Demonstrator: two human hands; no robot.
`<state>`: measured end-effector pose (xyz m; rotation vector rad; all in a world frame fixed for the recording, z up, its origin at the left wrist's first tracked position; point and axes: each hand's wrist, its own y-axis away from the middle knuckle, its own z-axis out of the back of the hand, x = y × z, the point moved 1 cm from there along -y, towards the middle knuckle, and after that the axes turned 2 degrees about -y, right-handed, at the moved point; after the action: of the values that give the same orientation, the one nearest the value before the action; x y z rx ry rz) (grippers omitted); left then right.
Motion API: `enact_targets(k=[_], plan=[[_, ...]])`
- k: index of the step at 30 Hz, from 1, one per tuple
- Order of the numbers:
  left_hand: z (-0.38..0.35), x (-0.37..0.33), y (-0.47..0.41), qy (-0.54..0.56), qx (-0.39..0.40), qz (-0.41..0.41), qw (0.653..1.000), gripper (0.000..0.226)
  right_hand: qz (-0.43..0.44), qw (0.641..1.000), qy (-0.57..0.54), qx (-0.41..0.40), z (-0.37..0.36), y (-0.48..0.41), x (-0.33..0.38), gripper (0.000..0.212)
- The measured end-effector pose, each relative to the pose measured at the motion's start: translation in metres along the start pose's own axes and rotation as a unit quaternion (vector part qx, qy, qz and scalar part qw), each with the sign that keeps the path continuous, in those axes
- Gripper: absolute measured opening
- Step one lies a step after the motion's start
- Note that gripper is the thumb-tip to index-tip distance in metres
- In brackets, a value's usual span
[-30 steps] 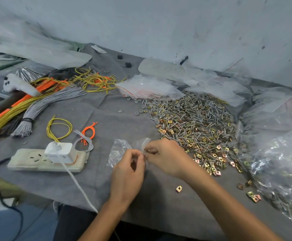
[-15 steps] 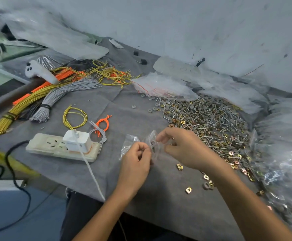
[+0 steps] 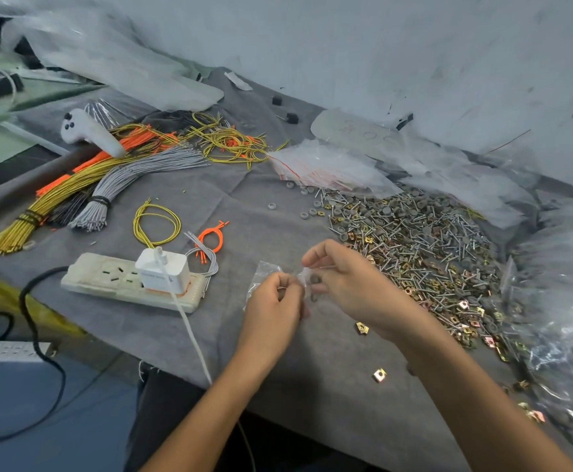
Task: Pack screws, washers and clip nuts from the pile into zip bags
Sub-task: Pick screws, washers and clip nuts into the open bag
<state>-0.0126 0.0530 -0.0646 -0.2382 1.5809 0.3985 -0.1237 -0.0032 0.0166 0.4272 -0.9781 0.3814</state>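
Clear zip bag | left hand, right hand fingers pinch it | mouth blurred, perhaps washers inside

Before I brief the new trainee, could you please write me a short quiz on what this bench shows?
1. True or false: the left hand and the right hand both pinch the zip bag.
2. Where does the pile of screws, washers and clip nuts lie relative to the hands? A: to the person's left. B: to the person's right. C: on the floor.
3. Fill in: the white charger is plugged into the ____.

Key: 1 true. 2 B. 3 power strip.
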Motion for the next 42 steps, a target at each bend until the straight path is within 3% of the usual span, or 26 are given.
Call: enact_targets(k=[3, 6, 10, 13, 16, 20, 23, 27, 31, 36, 42], plan=[[0.002, -0.001, 0.001, -0.026, -0.008, -0.012, 1.0, 0.023, 0.025, 0.998, 0.034, -0.041, 0.006, 0.0, -0.001, 0.031], [0.005, -0.004, 0.003, -0.065, -0.01, -0.035, 0.997, 0.024, 0.063, 0.971, 0.181, -0.142, 0.014, 0.003, -0.005, 0.005], [0.01, -0.009, 0.006, -0.147, -0.008, -0.079, 0.986, 0.013, -0.027, 0.969, 0.238, -0.069, 0.013, 0.005, -0.011, 0.034], [0.015, -0.017, 0.008, -0.231, -0.072, -0.111, 0.964, 0.01, -0.022, 0.956, 0.28, -0.086, 0.014, 0.007, -0.012, 0.03], [0.016, -0.022, 0.013, -0.312, -0.15, -0.184, 0.92, 0.017, -0.025, 0.953, 0.289, -0.085, 0.015, 0.012, -0.012, 0.03], [0.005, -0.024, 0.017, -0.384, -0.148, -0.226, 0.883, 0.017, -0.024, 0.968, 0.243, -0.061, 0.019, 0.013, -0.015, 0.031], [-0.005, -0.023, 0.019, -0.376, -0.135, -0.237, 0.886, 0.02, -0.04, 0.985, 0.161, -0.038, 0.025, 0.011, -0.027, 0.034], [-0.01, -0.004, 0.02, -0.318, -0.098, -0.197, 0.922, 0.026, -0.067, 0.994, 0.084, -0.026, 0.056, 0.005, -0.049, 0.041], [-0.016, 0.001, 0.025, -0.266, -0.128, -0.202, 0.934, 0.015, -0.071, 0.984, 0.135, -0.098, 0.119, -0.018, -0.071, 0.023], [-0.018, -0.001, 0.025, -0.244, -0.168, -0.215, 0.931, 0.023, -0.078, 0.952, 0.238, -0.178, 0.172, -0.082, -0.093, 0.009], [-0.02, 0.002, 0.021, -0.274, -0.17, -0.241, 0.916, 0.015, -0.062, 0.917, 0.338, -0.201, 0.188, -0.152, -0.109, 0.014]])
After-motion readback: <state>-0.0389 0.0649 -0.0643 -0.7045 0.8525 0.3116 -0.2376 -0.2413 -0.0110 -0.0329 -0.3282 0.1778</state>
